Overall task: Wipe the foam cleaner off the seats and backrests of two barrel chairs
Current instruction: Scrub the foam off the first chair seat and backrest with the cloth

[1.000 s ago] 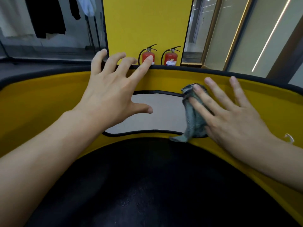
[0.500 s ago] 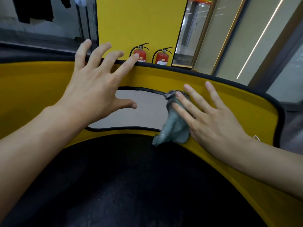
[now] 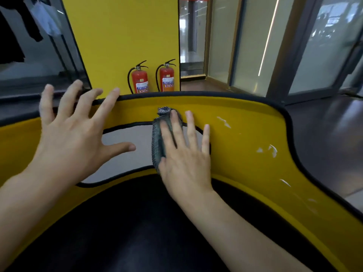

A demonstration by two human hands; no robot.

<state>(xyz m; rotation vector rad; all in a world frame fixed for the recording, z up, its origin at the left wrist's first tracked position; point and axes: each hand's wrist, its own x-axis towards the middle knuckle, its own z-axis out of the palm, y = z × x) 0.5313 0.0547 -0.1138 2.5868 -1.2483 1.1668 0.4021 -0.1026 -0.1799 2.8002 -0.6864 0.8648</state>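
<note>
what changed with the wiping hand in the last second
The right hand, pressing the grey cloth flat, slid left along the yellow backrest, from beside the right end of the cutout to over it. Nothing was taken or let go. The left hand stayed spread at the top rim; white foam flecks still lie further right.

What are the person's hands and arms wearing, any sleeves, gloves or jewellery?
Both are bare. The left hand and right hand carry no gloves or visible rings, and both forearms show no sleeve, watch or bracelet up to the picture's edge.
</note>
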